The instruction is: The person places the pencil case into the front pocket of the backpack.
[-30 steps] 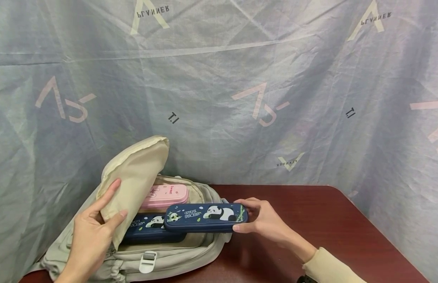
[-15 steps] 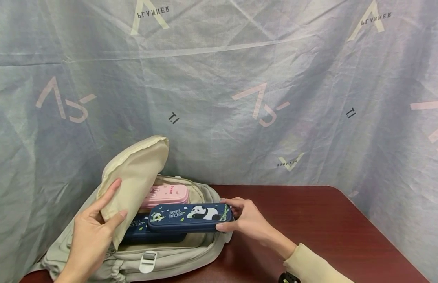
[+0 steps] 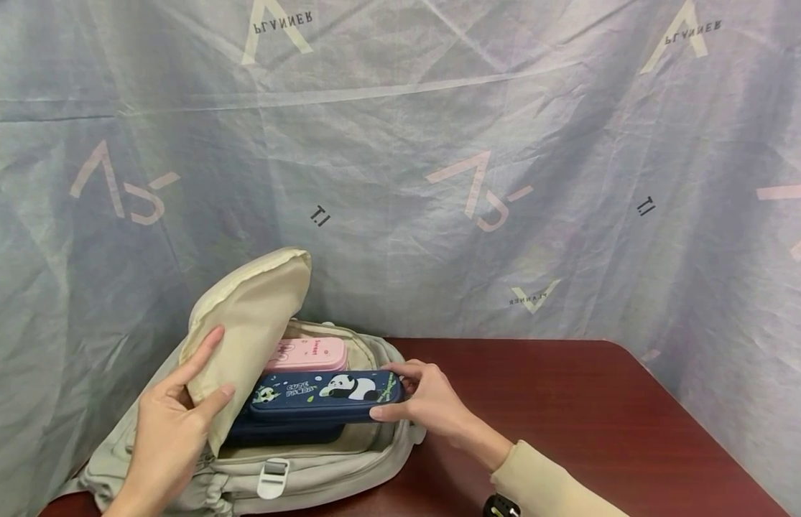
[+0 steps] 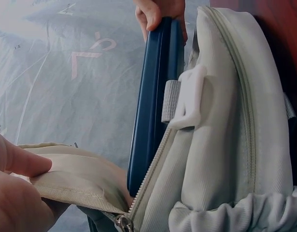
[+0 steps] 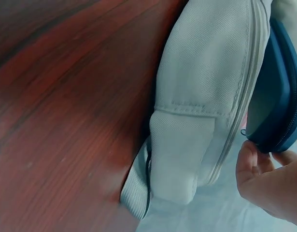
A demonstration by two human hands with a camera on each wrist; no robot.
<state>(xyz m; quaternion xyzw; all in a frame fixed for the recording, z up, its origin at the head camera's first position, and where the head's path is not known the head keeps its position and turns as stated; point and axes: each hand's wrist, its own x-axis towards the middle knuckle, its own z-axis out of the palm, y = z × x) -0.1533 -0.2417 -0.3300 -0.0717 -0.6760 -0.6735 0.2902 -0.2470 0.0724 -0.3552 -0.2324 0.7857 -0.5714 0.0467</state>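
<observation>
Panda pencil case (image 3: pixel 325 396), printed "CUTE PANDA", sat gripped endwise by right hand (image 3: pixel 426 402) over backpack (image 3: pixel 322 467); left hand (image 3: pixel 170 424) held the flap (image 3: pixel 251 316) up.

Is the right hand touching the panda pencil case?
Touching. Head view shows the right hand gripping the end of the panda pencil case, thumb under and fingers over; left wrist view confirms.

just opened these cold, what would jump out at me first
The navy panda pencil case stands out first: the right hand holds its end, and it lies over a second navy case in the open mouth of the beige backpack. A pink case sits behind them, and the left hand pinches the backpack's flap up. All this lies on the dark red table.
</observation>
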